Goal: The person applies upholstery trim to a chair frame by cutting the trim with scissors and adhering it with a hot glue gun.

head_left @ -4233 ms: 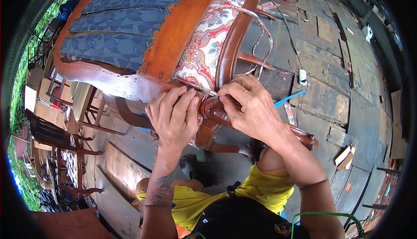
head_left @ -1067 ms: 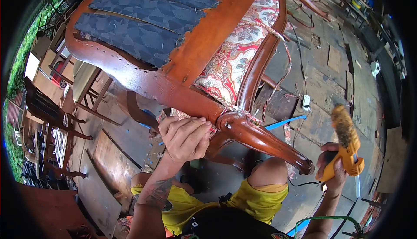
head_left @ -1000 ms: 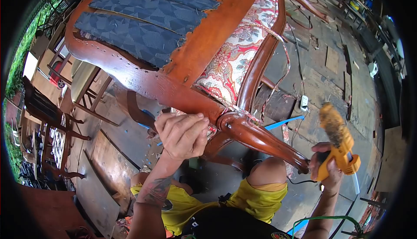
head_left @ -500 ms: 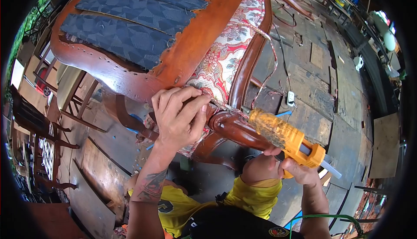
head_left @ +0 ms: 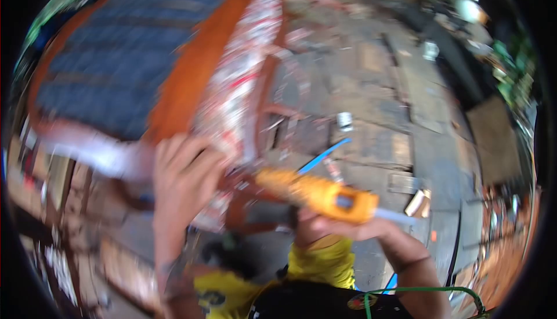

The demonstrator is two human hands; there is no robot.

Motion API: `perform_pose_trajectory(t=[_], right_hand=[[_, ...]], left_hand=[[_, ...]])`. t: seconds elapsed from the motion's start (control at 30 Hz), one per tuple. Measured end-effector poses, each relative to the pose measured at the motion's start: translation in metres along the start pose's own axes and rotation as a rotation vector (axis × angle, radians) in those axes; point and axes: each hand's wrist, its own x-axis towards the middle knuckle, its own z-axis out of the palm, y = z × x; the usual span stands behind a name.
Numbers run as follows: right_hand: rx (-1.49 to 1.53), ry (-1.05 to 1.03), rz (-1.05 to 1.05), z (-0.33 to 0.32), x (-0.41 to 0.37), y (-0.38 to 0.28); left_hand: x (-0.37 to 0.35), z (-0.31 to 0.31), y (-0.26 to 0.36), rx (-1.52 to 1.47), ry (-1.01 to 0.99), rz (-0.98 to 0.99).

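Note:
My right hand (head_left: pixel 333 226) is wrapped around the handle of a yellow-orange hot glue gun (head_left: pixel 310 192), with a pale glue stick (head_left: pixel 394 216) poking out of its back. The nozzle points left, close to the lower corner of an upholstered wooden seat. At that corner my left hand (head_left: pixel 188 171) has its fingers bent and pressed together on the edge of the floral fabric (head_left: pixel 232 87), where a braided cord runs. Motion blur hides its fingertips and most of the cord. Reddish-brown wood (head_left: pixel 194 64) frames blue fabric strips (head_left: pixel 127 58) beside the floral panel.
Worn boards (head_left: pixel 371 98) cover the floor, with a white power socket (head_left: pixel 344 122) and a blue strip (head_left: pixel 325 155) lying on them. A green cable (head_left: pixel 423 289) crosses by my right arm. A brown panel (head_left: pixel 493 139) stands at right.
The view has swung right, so the seat and both hands appear further left and blurred. The glue gun stays in my right hand, and my left hand remains at the seat's corner.

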Motion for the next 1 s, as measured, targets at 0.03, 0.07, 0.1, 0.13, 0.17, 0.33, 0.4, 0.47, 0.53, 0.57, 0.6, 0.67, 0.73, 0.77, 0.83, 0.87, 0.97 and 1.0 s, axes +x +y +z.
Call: perform_pose_trajectory(t=[0.03,0.07,0.1,0.13,0.17,0.33,0.4,0.47,0.53,0.57,0.6,0.67,0.73,0.77,0.83,0.87,0.97,1.0], right_hand=[[0.011,0.025,-0.149,0.001,0.003,0.006],[-0.06,0.053,-0.242,-0.001,0.006,0.004],[-0.103,0.057,-0.328,0.001,0.007,0.003],[-0.087,0.084,-0.319,0.004,0.003,0.002],[-0.041,0.073,-0.287,0.006,0.0,-0.003],[0.106,0.041,-0.166,0.004,-0.009,-0.006],[-0.032,0.034,-0.246,0.002,-0.01,-0.004],[-0.048,0.033,-0.265,0.002,-0.008,-0.001],[-0.057,0.021,-0.281,0.003,-0.009,-0.002],[-0.054,0.039,-0.208,0.002,-0.011,-0.007],[-0.043,0.032,-0.137,0.003,-0.01,-0.008],[0.179,0.008,0.114,0.007,-0.013,-0.005],[0.229,0.022,0.142,0.006,-0.013,-0.007],[0.278,0.044,0.145,0.005,-0.01,-0.006],[0.225,0.016,0.112,0.007,-0.002,-0.002],[0.198,0.002,0.111,0.006,-0.001,-0.004],[0.138,-0.02,0.121,0.005,0.003,-0.009],[0.134,-0.027,0.112,0.005,0.004,-0.008]], left_hand=[[0.003,0.002,0.002,0.02,-0.022,0.005],[0.008,0.003,0.005,0.01,-0.027,0.0],[0.014,0.004,0.008,-0.013,-0.035,0.036],[0.015,0.003,0.01,-0.014,-0.064,0.023],[0.015,-0.001,0.011,-0.011,-0.08,-0.002],[0.029,-0.006,0.01,-0.063,-0.175,0.042],[0.034,-0.011,0.008,-0.082,-0.264,0.051],[0.038,-0.014,0.007,-0.083,-0.281,0.072],[0.041,-0.013,0.004,-0.081,-0.305,0.082],[0.043,-0.011,0.002,-0.09,-0.29,0.129],[0.041,-0.012,-0.001,-0.084,-0.282,0.156],[0.042,-0.017,-0.004,-0.113,-0.325,0.14],[0.04,-0.015,-0.014,-0.129,-0.357,0.135],[0.038,-0.014,-0.018,-0.104,-0.365,0.098],[0.035,-0.008,-0.026,-0.211,-0.372,0.094],[0.037,-0.008,-0.027,-0.19,-0.396,0.086],[0.038,-0.008,-0.03,-0.216,-0.39,0.09],[0.039,-0.009,-0.031,-0.21,-0.385,0.086]])
